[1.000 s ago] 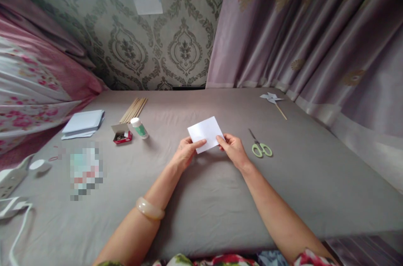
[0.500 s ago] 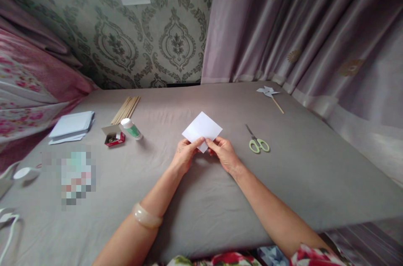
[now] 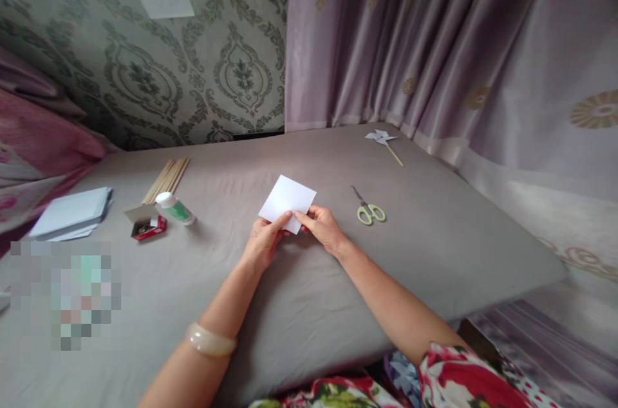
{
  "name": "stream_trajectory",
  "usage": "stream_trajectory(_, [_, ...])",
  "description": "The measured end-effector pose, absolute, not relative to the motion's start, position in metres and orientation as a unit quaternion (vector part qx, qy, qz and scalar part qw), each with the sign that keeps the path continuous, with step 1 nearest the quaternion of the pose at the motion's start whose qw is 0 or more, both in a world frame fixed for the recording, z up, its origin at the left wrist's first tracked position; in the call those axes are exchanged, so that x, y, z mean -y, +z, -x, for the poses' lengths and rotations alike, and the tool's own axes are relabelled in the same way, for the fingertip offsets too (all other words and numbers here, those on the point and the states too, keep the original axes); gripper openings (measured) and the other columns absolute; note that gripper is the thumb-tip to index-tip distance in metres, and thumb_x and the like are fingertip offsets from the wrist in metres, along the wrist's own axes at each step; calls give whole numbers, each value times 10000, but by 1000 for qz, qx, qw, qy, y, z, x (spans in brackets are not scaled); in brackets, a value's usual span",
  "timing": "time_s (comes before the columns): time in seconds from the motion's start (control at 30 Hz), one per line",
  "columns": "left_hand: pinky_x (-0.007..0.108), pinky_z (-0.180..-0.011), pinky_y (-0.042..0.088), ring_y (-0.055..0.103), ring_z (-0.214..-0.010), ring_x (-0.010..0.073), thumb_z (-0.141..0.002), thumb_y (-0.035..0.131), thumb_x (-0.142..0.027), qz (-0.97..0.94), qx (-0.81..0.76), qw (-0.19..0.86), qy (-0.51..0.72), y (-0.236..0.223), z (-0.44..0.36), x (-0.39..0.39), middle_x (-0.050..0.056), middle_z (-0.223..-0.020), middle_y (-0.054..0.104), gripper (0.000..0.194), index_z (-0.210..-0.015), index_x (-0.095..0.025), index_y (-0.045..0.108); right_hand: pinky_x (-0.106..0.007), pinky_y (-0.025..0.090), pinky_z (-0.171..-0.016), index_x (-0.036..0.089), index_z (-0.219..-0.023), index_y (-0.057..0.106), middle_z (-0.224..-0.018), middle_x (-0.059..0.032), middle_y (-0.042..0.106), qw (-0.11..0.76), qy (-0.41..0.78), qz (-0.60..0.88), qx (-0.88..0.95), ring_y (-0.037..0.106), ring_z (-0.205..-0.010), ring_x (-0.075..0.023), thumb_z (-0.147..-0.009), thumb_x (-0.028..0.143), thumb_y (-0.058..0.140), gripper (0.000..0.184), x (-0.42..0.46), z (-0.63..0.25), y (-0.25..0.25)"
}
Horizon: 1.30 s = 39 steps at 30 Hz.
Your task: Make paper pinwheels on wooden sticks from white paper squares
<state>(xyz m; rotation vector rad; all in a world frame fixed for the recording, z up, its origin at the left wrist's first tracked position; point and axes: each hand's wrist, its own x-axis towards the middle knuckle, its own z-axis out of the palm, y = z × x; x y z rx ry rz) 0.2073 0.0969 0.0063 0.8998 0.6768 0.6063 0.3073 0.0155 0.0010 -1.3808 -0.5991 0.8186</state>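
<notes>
Between my two hands is a small square sheet of white paper (image 3: 288,197), turned with one corner toward me. My left hand (image 3: 267,237) pinches its near left edge, thumb on top and fingers underneath. With the same kind of pinch, my right hand (image 3: 322,226) grips the near right edge, and the two thumbs lie close together. The paper is raised a little off the cloth. To the right of my hands lie scissors (image 3: 369,210) with pale green handles, blades pointing away from me.
A paper pinwheel (image 3: 381,138) on a stick lies at the far right. Leftward are wooden sticks (image 3: 167,179), a white-and-green bottle (image 3: 176,208), an open red box (image 3: 149,228) with small things inside, and a paper stack (image 3: 72,212). Grey cloth (image 3: 270,343) covers the table.
The view has swung to the right, so everything appears shifted left. The paper is tilted slightly differently in my hands; both hands keep their hold on it.
</notes>
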Motion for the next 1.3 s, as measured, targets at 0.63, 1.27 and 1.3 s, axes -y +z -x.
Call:
stream_trajectory(0.63, [181,-465,388,574,-505,69,-576,800,-142,-299,-371,777,411,5,-231,-122,-23,-688,688,270,-798,-170,649,-311,384,-581,207,-740,744,-805,-166,734,28,132,966,220,693,-805,-282,-749,532,598,357,88,-422,25])
stream_trajectory(1.27, [151,-370,388,508,-393,40,-643,779,-115,-268,-314,817,402,4,-221,-133,-43,-620,627,242,-817,-129,610,-279,241,-471,193,-437,537,-437,-2,430,198,185,937,222,417,-452,-129,-633,525,616,393,71,-417,15])
stream_trajectory(1.3, [148,-386,405,520,-408,40,-638,774,-94,-270,-311,818,402,4,-222,-134,-36,-634,636,241,-817,-123,615,-272,222,-464,186,-459,541,-437,19,401,245,204,922,220,368,-438,-105,-618,513,634,375,69,-416,15])
